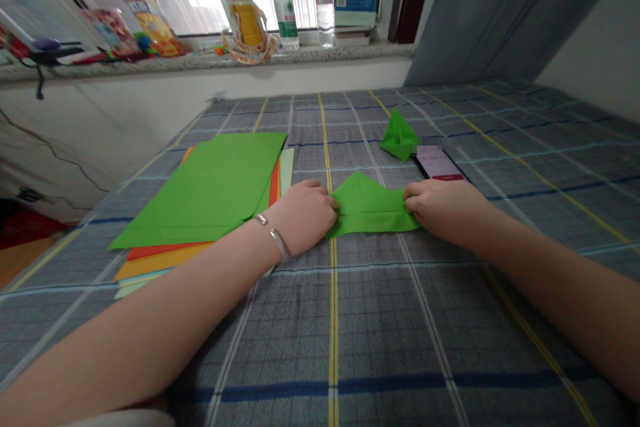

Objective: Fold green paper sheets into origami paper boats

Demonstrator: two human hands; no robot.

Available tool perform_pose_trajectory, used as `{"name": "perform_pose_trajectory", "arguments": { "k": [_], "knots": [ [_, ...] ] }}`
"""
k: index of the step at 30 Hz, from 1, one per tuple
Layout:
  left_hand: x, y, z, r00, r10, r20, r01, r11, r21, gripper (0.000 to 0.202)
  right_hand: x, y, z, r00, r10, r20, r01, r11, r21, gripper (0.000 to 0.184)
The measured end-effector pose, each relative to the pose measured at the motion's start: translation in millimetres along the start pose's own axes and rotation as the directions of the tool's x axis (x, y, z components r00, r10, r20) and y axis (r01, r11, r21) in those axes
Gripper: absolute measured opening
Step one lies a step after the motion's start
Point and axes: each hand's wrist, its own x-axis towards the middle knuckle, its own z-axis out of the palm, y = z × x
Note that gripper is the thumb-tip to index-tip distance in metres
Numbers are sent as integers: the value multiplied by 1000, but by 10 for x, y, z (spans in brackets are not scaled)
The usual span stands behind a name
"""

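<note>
A folded sheet of green paper (370, 210) lies between my two hands, with a peak at its far side and a long creased strip along its near edge. My left hand (306, 213), with a silver bangle at the wrist, has its fingers curled on the paper's left end. At the right end, my right hand (445, 210) pinches the paper, its fingers bent. The fingertips of both hands are partly hidden. Beyond the right hand stands a finished-looking green paper boat (399, 136), close to a phone (440, 163) with its screen lit.
Left of my hands is a stack of coloured paper (210, 187), green on top, with red, orange and pale sheets sticking out below. A plaid cloth (380, 320) covers the surface. Bottles (286, 7) and boxes (356, 3) line the windowsill (340, 55); a grey curtain (480, 13) hangs right.
</note>
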Motion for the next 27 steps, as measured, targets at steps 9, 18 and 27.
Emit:
{"name": "perform_pose_trajectory", "arguments": {
  "k": [9, 18, 27],
  "knots": [
    [-82, 35, -215, 922, -192, 335, 124, 969, 215, 24, -14, -38, -170, 972, 135, 191, -125, 990, -66, 32],
    [-127, 26, -245, 911, -264, 317, 186, 949, 254, 25, -17, -25, -174, 958, 157, 241, -150, 988, -47, 33],
    [-140, 42, -205, 923, -289, 253, 224, 940, 257, 27, -18, 13, -136, 947, 181, 265, -170, 983, -65, 32]
  ]
}}
